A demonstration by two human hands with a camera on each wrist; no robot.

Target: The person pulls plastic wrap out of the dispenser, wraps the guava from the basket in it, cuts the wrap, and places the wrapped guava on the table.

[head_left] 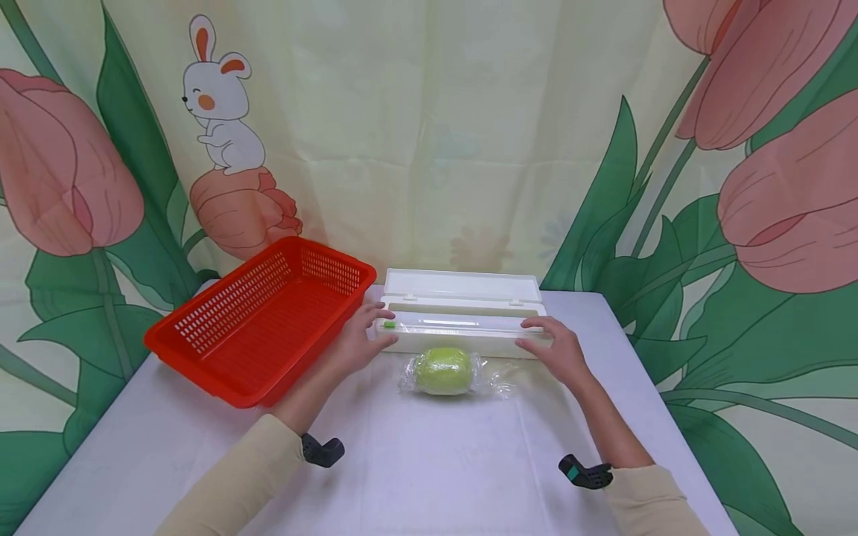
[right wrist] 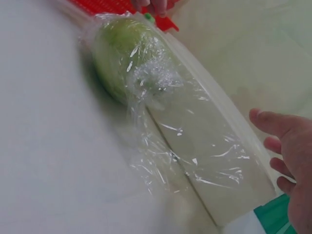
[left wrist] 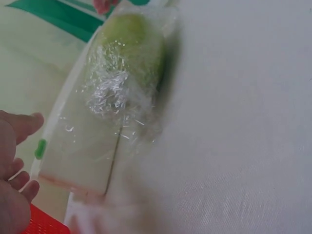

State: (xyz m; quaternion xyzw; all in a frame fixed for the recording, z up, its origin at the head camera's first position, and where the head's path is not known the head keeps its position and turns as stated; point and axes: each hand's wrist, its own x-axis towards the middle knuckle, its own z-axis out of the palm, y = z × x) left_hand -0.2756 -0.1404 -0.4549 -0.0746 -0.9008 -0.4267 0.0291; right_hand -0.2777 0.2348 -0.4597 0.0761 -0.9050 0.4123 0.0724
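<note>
A pale green oval fruit (head_left: 444, 371), wrapped in clear plastic film with loose ends at both sides, lies on the table. Right behind it stands a long white cling film box (head_left: 462, 345), its hinged lid (head_left: 462, 285) raised. A film roll (head_left: 462, 321) lies along the box, and a small green tab (head_left: 389, 324) shows near the left end. My left hand (head_left: 360, 339) is at the box's left end, thumb and fingers spread apart. At the opposite end, my right hand (head_left: 555, 348) has its fingers extended over the corner. Neither hand grips anything.
A red plastic basket (head_left: 268, 327) with slotted walls sits at the left, close beside my left forearm. White cloth covers the table (head_left: 442, 461). Behind it hangs a curtain (head_left: 429, 149) printed with tulips and a rabbit.
</note>
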